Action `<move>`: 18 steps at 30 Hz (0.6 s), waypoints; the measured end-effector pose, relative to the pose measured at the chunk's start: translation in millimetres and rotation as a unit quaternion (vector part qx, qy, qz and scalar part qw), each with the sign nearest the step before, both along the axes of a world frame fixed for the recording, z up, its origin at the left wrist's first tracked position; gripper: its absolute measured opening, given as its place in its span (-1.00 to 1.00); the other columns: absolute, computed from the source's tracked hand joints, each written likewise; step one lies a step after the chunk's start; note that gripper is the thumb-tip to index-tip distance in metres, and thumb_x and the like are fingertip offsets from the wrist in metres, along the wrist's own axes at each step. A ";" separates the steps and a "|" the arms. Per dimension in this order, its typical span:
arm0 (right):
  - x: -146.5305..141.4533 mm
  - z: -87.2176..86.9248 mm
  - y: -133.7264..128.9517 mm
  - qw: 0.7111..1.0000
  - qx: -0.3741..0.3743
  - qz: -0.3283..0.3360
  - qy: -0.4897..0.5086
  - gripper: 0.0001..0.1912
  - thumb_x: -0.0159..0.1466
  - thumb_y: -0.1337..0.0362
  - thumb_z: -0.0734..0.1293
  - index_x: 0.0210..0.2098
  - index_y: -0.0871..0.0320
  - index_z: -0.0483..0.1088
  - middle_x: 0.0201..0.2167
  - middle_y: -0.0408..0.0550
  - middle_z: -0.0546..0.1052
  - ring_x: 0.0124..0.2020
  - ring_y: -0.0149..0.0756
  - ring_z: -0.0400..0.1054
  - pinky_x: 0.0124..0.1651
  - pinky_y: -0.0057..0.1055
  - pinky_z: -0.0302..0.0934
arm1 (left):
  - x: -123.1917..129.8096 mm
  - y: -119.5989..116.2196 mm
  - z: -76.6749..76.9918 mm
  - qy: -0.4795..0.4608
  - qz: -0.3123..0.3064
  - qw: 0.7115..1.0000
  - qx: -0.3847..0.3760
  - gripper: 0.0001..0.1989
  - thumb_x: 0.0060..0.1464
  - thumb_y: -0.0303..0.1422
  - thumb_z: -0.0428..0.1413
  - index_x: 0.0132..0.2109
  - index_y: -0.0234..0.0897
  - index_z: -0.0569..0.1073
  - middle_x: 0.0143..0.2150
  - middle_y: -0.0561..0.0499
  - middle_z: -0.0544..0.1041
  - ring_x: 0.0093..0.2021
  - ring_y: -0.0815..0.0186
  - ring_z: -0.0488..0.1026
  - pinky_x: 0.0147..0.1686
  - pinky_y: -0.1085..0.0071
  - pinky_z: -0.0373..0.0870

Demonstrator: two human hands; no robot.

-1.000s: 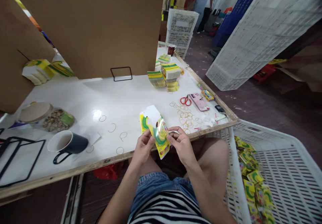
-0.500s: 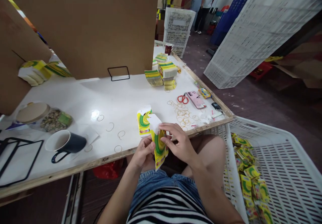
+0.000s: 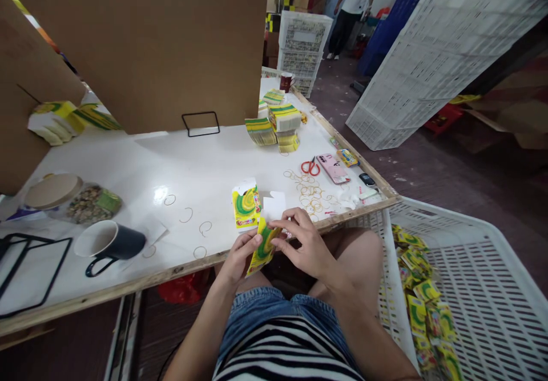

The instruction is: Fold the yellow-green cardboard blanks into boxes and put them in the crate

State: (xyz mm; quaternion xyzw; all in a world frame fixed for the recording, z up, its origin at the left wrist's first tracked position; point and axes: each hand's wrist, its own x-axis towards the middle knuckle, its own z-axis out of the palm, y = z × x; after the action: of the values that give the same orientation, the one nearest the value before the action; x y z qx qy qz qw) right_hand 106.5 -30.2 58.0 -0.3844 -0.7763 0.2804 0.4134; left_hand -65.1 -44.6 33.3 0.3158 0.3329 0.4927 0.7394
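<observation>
Fingers point(image 3: 249, 246) of the left hand point(image 3: 234, 262) clamp a yellow-and-green printed card packet point(image 3: 260, 255), just wearer-side of a flat yellow-printed card point(image 3: 245, 207) on the white tabletop point(image 3: 141, 169); the right hand point(image 3: 309, 245) touches it, grip unclear, and uneven squeezing could crease it.

Brown panel point(image 3: 180, 44) behind white table point(image 3: 141, 164); stacked white crates point(image 3: 432, 55) on dark reddish floor point(image 3: 402, 169).

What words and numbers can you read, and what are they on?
None can be read for sure.
Yellow pack on the table: lettering too blurred.
Held yellow packet: too blurred.
Packets in the white crate: too small.
Small packet near the phone: too small.
</observation>
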 end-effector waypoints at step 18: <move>-4.6 -11.6 7.0 1.000 0.021 -0.012 0.019 -0.76 0.20 0.49 0.33 -0.18 0.09 0.48 -0.21 -0.01 0.41 -0.12 -0.22 0.36 -0.06 -0.31 0.33 | -10.3 7.1 3.0 0.061 -0.058 0.994 0.064 -0.53 -0.08 -0.09 0.31 -0.04 -0.24 0.59 -0.14 -0.14 0.63 -0.06 0.07 0.52 -0.04 0.22 0.40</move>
State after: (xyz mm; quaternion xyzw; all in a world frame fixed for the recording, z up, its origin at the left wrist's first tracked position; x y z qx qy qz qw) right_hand 101.9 -23.2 46.4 -0.3793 -0.7697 0.2663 0.4391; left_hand -75.4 -37.5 36.3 0.4106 0.3263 0.4488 0.7236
